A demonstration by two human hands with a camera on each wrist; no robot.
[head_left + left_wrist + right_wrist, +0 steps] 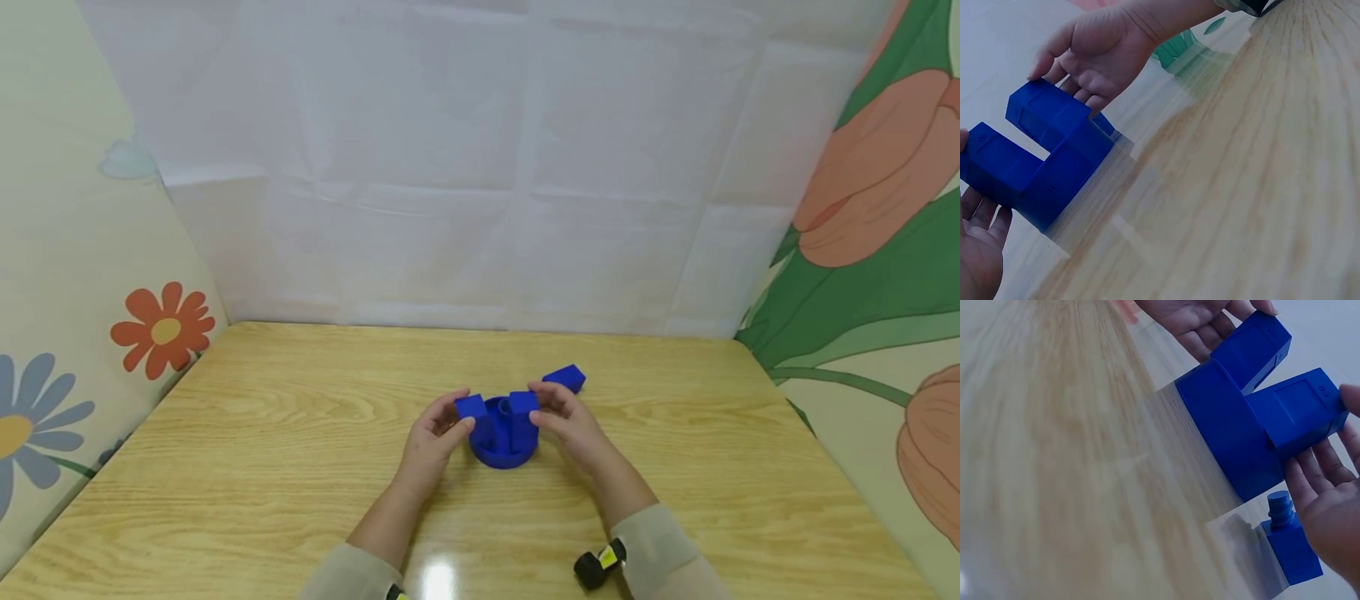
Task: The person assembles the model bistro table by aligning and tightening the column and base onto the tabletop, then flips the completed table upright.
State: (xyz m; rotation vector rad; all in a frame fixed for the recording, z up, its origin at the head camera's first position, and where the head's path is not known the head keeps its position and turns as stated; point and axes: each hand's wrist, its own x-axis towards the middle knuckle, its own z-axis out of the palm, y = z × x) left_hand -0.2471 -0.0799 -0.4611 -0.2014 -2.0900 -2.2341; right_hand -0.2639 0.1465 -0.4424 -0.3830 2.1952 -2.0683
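Note:
In the head view, a round blue dish (502, 460) sits on the table with two upright blue blocks standing in it. My left hand (432, 442) pinches the left block (472, 407) near its top, thumb in front and fingers behind. On the other side, my right hand (576, 427) grips the right block (524, 403) the same way. Between the blocks a small round blue part (505, 406) shows inside the dish. Both blocks rise above the dish wall (1222, 434) in the right wrist view and lean apart there.
Behind my right hand, another blue block (566, 378) lies on the wooden table (300, 392). A ridged round stud (1280, 509) sticks out of that block in the right wrist view. A white cloth (450, 167) hangs at the back, with flowered panels (885, 292) at both sides.

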